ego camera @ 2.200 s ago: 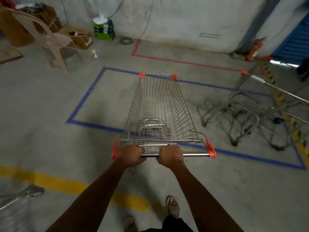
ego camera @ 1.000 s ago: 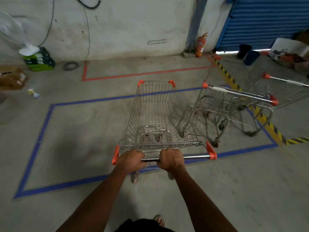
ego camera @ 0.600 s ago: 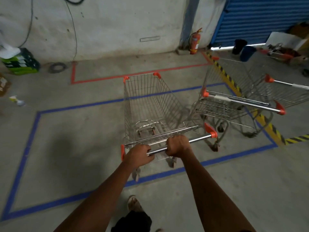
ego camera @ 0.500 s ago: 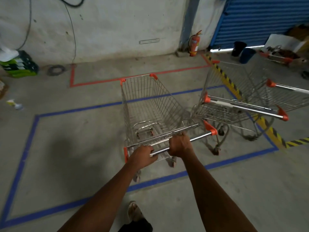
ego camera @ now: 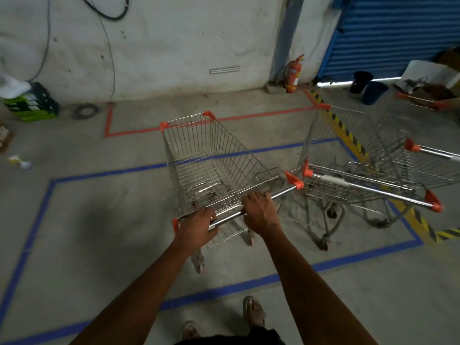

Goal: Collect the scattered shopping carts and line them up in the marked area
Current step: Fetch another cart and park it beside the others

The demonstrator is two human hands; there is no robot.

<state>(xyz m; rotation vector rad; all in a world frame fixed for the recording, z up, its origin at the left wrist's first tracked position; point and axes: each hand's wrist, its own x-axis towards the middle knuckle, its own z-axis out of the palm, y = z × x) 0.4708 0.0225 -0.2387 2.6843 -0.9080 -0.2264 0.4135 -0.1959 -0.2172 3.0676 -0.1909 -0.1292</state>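
A wire shopping cart (ego camera: pixel 214 158) with orange corner caps stands inside the blue taped rectangle (ego camera: pixel 37 207) on the concrete floor. My left hand (ego camera: pixel 199 226) and my right hand (ego camera: pixel 260 210) both grip its chrome handle bar, which slants up to the right. The handle's right cap almost touches a second cart (ego camera: pixel 348 185) parked to the right inside the blue lines. A third cart (ego camera: pixel 428 160) stands beyond it, over the yellow-black striped line.
A red taped outline (ego camera: pixel 109 123) lies by the back wall. A fire extinguisher (ego camera: pixel 293 74) stands near the blue shutter (ego camera: pixel 398 33). Green crates (ego camera: pixel 32 103) sit at the far left, buckets (ego camera: pixel 373 92) and clutter at the far right. My feet show at the bottom edge.
The cart has rolled from the blue front line fully into the rectangle and swung beside the parked cart. Both hands stayed on the handle.
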